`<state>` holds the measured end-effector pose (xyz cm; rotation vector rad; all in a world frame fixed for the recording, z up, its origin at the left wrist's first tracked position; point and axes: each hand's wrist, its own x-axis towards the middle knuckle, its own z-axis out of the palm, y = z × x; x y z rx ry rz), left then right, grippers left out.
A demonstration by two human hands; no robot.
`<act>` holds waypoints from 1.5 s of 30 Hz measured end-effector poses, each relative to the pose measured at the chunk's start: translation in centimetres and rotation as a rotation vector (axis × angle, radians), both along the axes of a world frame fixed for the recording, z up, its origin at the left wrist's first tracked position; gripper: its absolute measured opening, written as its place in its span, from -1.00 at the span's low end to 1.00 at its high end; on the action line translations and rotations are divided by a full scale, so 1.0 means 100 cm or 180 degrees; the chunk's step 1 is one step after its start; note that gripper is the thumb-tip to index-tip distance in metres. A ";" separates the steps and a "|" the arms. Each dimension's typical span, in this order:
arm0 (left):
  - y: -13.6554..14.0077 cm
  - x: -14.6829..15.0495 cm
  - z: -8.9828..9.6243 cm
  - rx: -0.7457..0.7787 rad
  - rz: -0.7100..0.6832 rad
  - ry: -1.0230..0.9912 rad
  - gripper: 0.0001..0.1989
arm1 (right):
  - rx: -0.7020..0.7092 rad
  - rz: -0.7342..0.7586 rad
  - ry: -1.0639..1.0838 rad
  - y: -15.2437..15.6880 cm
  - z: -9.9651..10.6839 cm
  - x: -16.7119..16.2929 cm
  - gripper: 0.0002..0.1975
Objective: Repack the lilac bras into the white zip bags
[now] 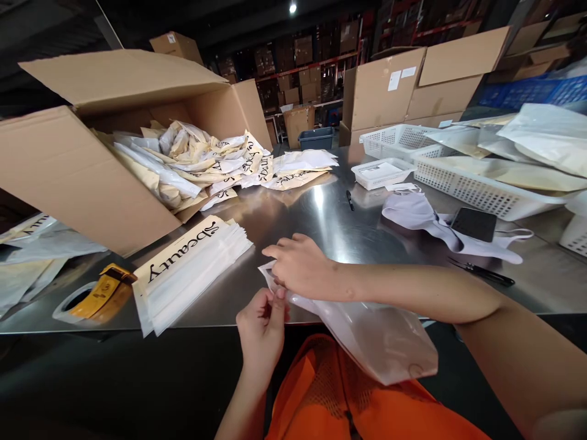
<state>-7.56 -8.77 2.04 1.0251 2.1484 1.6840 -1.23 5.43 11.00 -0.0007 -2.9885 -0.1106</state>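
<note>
A translucent plastic bag [380, 339] stretches from the table's front edge out over my orange clothing. My left hand [263, 321] is closed, thumb and fingers pinching the bag's near edge. Above it, my right hand [302, 266] grips the bag's end, its forefinger pointing left; part of its grip is hidden. To the left lies a stack of flat bags [192, 263] lettered "sbeauty". Beyond that, a large open carton [110, 177] is tipped toward the table, and lettered packets [247, 162] spill out of it.
At left stands a yellow tape dispenser [103, 296]. On the right are white baskets [481, 189], lavender cloth garments [413, 214], a black phone [474, 223] and black-handled snips [488, 273]. A black pen [350, 200] lies mid-table. Cartons [394, 88] rise behind.
</note>
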 end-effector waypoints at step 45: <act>0.076 -0.070 -0.091 -0.1172 -0.0474 0.2548 -0.42 | -0.4199 -0.3657 0.1347 0.159 -0.121 0.159 -0.40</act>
